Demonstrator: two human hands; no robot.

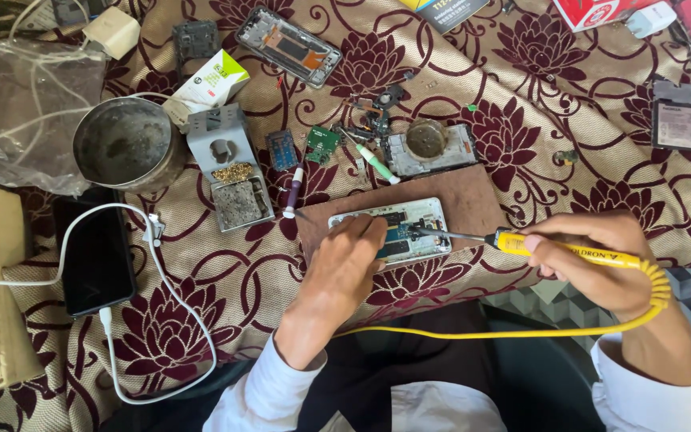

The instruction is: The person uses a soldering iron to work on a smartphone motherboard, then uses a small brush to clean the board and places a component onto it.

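A: Obs. 1, right hand (593, 260): fingers wrapped around the yellow soldering iron (557, 250); grip closed on the handle; thumb side hidden behind the knuckles; the printing on the handle I leave unread.

B: And the tip?

A: The dark tip reaches left onto the opened phone (393, 226), which lies back-off on a brown board (473, 196) at mid-table; whether the tip touches the circuit board or hangs just above it, I cannot tell; too small.

B: Left hand?

A: Left hand (344, 268) lies on the phone's lower left part; fingers bent down and close together, pressing on the phone; fingertips hidden under the hand itself, so whether they pinch anything I cannot tell; it covers part of the phone's near edge.

B: The cord?

A: Yellow cord (521, 330) coils at the right wrist, then runs left across the lap; its far end passes behind the left forearm.

B: Surroundings, briefly.

A: Floral cloth (225, 280) over the table; just beyond the board a grey phone frame with a round dish (428, 138) on it; a purple-handled tool (293, 192) just left of the board; a solder stand with brass wool (228, 168); a metal bowl (128, 144); a black phone (96, 256) on a white cable (169, 304) at left; another phone frame (288, 46) far up; boxes at the top edge cut off by the frame.
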